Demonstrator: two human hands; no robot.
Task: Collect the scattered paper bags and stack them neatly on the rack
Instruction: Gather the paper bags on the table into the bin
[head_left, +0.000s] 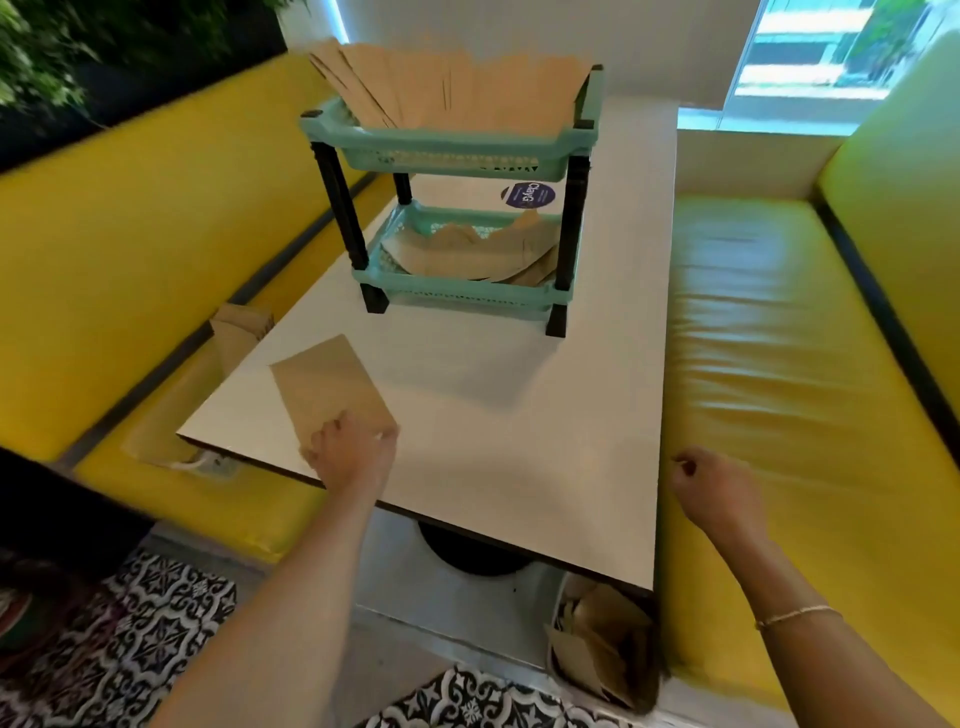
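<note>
On my far left I see the yellow bench seat (156, 249), with a brown paper bag (240, 332) standing against the table's left edge. Next, my left hand (353, 452) pinches the near end of a flat paper bag (327, 389), which lies on the white table (519, 441) near its left corner. Further back at centre stands the two-tier teal rack (452, 150): its top tray holds a fanned row of bags (447, 88), its lower tray a loose pile (467, 254). Below the table's near right corner, a bin of more bags (602, 644) sits on the floor. My right hand (717, 493) hovers off the table's right edge, fingers curled, holding nothing.
</note>
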